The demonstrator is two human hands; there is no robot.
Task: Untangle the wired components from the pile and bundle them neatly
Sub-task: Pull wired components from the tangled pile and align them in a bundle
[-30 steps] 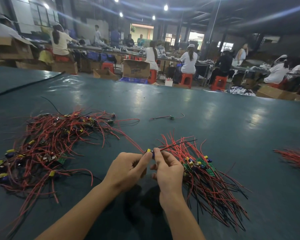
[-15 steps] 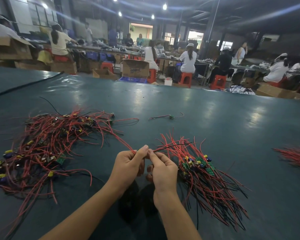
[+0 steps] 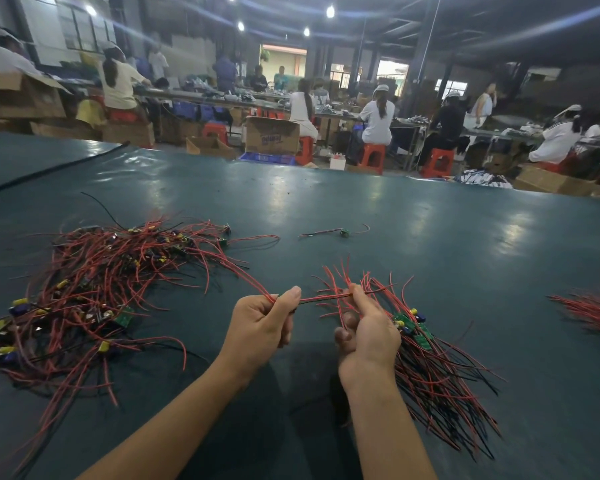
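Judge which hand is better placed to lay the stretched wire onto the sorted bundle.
Right. The right hand pinches the wire directly above the sorted bundle; the left hand sits nearer the tangled pile.

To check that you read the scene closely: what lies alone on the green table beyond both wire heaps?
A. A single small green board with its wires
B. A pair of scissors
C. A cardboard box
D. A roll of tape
A: a lone green circuit board with wires lies apart on the green table, beyond the tangled pile and the sorted bundle.
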